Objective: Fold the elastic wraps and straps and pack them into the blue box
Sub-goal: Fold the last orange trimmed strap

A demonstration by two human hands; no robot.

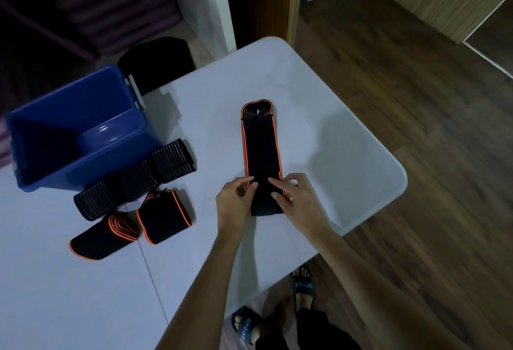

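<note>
Fingers of left hand [235, 199] and right hand [298, 199] pinch the near end of the orange-edged wrap [262, 155] on the table [347, 161].

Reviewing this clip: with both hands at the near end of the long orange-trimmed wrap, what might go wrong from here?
1. The orange-trimmed wrap lies stretched out; the left hand and right hand hold only its near end, so a fold may go crooked.
2. The blue box overhangs the table edge and might tip when loaded.
</note>
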